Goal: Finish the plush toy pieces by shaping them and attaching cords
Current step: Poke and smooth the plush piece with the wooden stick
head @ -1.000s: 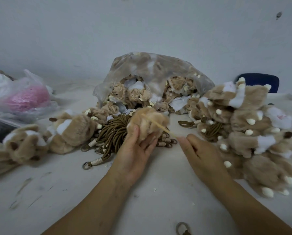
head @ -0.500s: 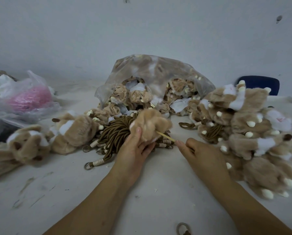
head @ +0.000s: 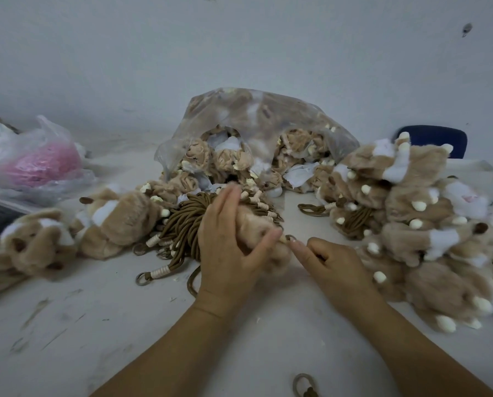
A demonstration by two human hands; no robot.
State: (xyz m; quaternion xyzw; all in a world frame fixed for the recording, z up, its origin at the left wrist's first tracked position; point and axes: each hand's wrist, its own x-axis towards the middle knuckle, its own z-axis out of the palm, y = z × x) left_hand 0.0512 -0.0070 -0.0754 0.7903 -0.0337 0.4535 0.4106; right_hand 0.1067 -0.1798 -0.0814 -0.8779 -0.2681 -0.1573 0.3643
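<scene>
Head view: tan fluffy plush piece (head: 258, 224) clasped between thumb and palm of left hand (head: 228, 247), small metal ring (head: 291, 238) jutting rightward from its edge, touching the nearer, curled right hand (head: 336, 262), pinch unclear.

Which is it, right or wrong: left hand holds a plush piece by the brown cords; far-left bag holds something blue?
Wrong: in the head view the bag holds something pink. Left hand does hold the plush piece by the brown cords.
</scene>
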